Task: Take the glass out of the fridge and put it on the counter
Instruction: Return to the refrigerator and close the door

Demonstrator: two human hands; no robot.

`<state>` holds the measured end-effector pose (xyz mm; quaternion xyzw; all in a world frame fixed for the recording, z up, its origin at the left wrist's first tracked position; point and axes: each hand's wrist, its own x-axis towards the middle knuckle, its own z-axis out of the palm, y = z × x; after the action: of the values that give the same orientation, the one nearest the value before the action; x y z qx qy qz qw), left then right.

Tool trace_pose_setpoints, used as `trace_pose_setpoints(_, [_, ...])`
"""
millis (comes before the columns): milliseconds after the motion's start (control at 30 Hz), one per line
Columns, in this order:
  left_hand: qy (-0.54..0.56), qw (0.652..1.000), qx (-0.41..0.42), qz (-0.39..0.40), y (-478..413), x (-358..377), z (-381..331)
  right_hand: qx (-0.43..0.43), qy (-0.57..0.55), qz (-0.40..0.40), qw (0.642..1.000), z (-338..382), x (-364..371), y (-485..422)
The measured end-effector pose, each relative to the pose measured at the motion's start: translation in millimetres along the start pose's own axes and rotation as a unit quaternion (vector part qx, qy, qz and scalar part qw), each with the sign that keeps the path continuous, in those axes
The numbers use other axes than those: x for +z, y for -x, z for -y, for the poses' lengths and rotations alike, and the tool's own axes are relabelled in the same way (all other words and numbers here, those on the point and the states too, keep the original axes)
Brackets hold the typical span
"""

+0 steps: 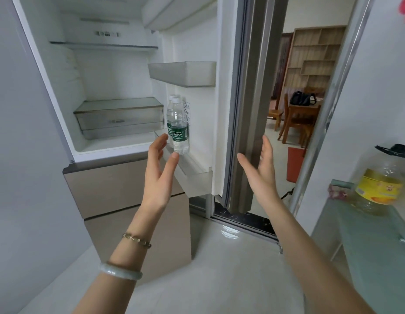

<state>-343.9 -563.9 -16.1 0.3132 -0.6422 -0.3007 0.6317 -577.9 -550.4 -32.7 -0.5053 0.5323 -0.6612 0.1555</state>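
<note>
The fridge (61, 91) stands open, its white shelves bare. Its door (219, 109) swings to the right and carries two clear water bottles (179, 125) with green labels in the lower door rack (194, 175). No drinking glass shows anywhere in view. My left hand (159, 173) is raised in front of the rack, fingers apart, fingertips just short of the bottles and holding nothing. My right hand (260, 171) is also spread and empty, held up in front of the door's outer edge. The glass-topped counter (364, 241) lies at the right.
A large oil bottle (382, 177) with a yellow label stands on the counter's far end. Beige fridge drawers (120, 189) sit below the open compartment. A sliding door frame (321, 123) opens onto a room with wooden chairs (296, 123) and shelving.
</note>
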Motion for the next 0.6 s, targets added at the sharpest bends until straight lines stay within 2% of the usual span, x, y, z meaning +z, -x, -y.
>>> trace_pose_setpoints(300, [-0.014,0.999,-0.011,-0.029,15.6,-17.7,-4.4,-0.062,-0.033,0.042,0.997,10.8,30.8,23.8])
trace_pose_setpoints(600, [-0.057,0.994,-0.036,-0.085,24.1,-75.4,9.1,-0.184,-0.039,0.113,0.976,33.6,102.0,46.2])
